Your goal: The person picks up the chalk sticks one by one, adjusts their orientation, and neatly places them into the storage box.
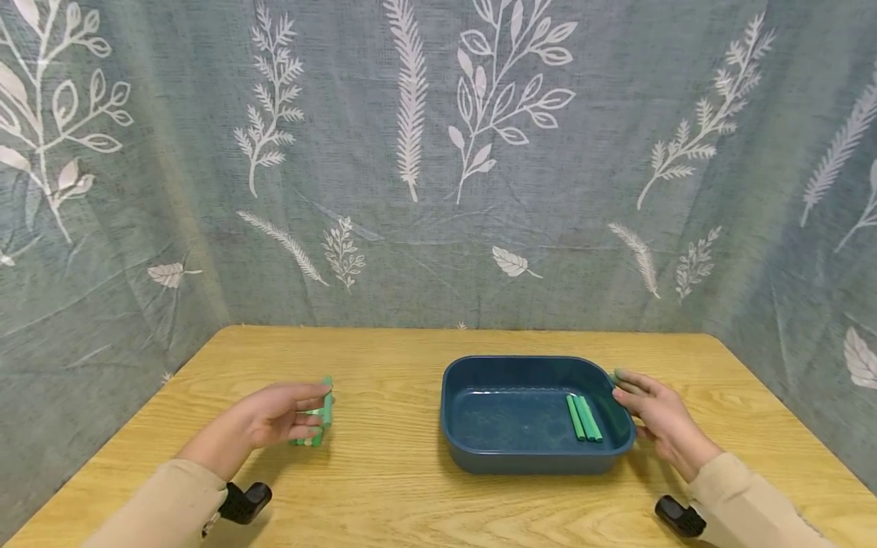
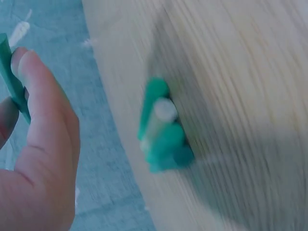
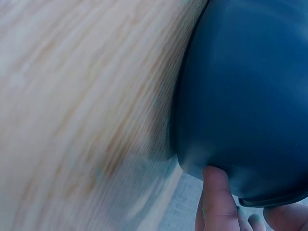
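In the head view, my left hand (image 1: 284,415) pinches a green stick (image 1: 327,399) between thumb and fingers, held above the table. Beneath that hand lies a small pile of green sticks (image 1: 317,438) with a pale one among them; the left wrist view shows the pile (image 2: 166,139), blurred. My right hand (image 1: 661,415) rests against the right end of a dark blue basin (image 1: 455,441). Its thumb is at the rim and a fairly straight finger (image 3: 216,192) touches the outer wall. Inside the basin, toward the right, several green sticks (image 1: 585,418) lie side by side.
The wooden table (image 1: 384,487) runs back to a grey-blue leaf-patterned curtain (image 1: 438,266), which also hangs at both sides. A black wrist device (image 1: 247,502) sits below the left hand, another black device (image 1: 680,517) below the right.
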`<state>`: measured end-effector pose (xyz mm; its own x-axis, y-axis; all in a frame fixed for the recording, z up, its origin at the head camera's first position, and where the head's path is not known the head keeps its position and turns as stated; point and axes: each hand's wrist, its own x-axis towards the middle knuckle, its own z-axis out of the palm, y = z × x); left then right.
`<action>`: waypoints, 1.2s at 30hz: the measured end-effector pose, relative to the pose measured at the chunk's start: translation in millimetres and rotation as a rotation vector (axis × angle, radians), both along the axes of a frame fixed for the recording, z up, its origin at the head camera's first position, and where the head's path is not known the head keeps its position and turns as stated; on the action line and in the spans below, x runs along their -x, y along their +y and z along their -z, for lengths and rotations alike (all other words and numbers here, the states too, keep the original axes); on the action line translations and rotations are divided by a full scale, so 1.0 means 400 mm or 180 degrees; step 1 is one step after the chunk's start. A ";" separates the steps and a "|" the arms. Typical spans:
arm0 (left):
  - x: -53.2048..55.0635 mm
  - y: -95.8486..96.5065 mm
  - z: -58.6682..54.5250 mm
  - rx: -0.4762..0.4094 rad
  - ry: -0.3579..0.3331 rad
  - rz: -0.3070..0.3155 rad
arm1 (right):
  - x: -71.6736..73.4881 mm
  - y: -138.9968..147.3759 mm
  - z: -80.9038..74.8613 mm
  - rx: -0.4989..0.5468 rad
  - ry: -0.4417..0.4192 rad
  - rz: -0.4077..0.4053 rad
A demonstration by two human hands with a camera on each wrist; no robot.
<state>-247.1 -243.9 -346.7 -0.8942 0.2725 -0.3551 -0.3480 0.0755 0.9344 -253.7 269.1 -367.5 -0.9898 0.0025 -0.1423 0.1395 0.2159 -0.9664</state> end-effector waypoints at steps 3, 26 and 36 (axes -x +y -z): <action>-0.003 0.028 -0.010 -0.0079 0.0074 0.0095 | 0.000 -0.001 0.002 -0.0005 -0.0016 0.0022; 0.012 0.236 -0.075 -0.0356 0.0152 0.0603 | -0.001 -0.017 0.004 0.0081 0.0020 0.0114; 0.024 0.309 -0.088 -0.0209 0.0081 0.0512 | 0.004 -0.005 0.000 0.0112 0.0031 0.0111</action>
<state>-256.6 -120.2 -311.5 -0.8457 0.4346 -0.3096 -0.3125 0.0669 0.9476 -255.4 267.0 -367.6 -0.9905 0.0323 -0.1333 0.1370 0.1769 -0.9747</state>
